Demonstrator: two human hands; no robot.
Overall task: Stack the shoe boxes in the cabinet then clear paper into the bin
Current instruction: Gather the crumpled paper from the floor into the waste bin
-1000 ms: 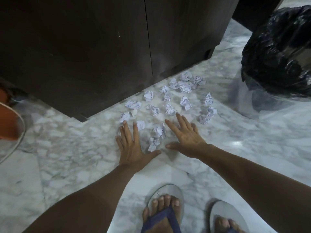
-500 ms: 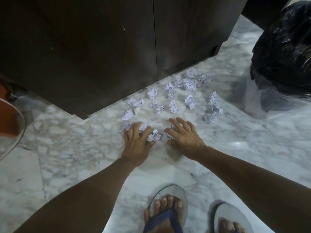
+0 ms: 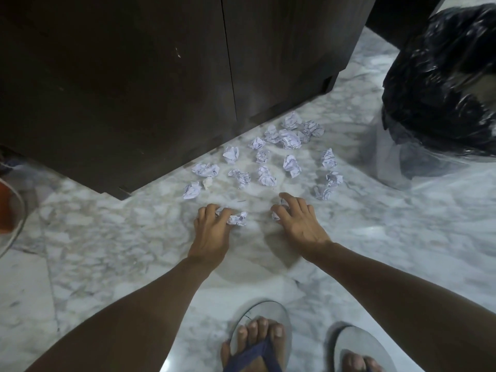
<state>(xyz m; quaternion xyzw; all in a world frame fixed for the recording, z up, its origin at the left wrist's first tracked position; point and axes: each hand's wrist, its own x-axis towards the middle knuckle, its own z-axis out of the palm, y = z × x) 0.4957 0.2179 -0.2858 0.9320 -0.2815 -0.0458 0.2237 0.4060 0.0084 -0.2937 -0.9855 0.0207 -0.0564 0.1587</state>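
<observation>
We see crumpled paper balls (image 3: 264, 163) strewn over the marble floor (image 3: 107, 237) in a loose band whose long axis runs from near left to far right, along the foot of the dark cabinet (image 3: 161, 76); the balls themselves are lumpy and point no particular way. The thickest clump (image 3: 291, 132) lies at the far right end, just beside the cabinet's base. Our left hand (image 3: 212, 232) has its fingers curled round a paper wad (image 3: 236, 218) at the near edge of the scatter, part of the wad showing past the thumb. Our right hand (image 3: 298, 224), a little to the right and apart from the left, has fingers bent down over another scrap (image 3: 275, 216), which peeps out white under the thumb. The bin (image 3: 389, 157), lined with a black bag (image 3: 442, 76), stands at the far right, apart from the papers. Our feet in flip-flops (image 3: 257, 342) are nearest. An orange object (image 3: 6, 208) sits at the left edge.
</observation>
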